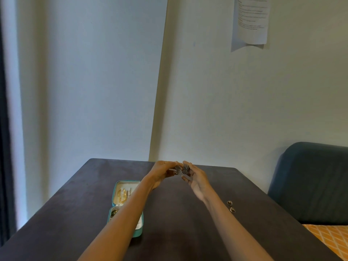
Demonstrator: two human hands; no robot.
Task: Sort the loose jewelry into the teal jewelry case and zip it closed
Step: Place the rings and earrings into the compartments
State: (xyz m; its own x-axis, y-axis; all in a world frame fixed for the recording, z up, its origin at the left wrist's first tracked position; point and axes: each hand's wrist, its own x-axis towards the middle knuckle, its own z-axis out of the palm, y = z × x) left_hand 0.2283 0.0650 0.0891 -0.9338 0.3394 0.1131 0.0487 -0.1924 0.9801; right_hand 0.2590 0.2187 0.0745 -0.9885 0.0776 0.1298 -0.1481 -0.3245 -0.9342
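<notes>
The teal jewelry case (114,191) lies open on the dark table (175,213), left of centre, partly hidden by my left forearm. Gold hoops (122,195) sit in its far half and a dark piece (113,212) in its near half. My left hand (162,173) and my right hand (195,178) meet above the far part of the table. Between their fingertips they pinch sparkling silver jewelry (181,169), seemingly two clustered pieces, one at each hand. Two small rings (231,206) lie loose on the table to the right of my right forearm.
A dark blue upholstered seat (310,183) stands at the table's right side, with an orange patterned surface (329,236) below it. A printed sheet (250,21) hangs on the wall behind. A dark curtain (3,129) runs down the left edge.
</notes>
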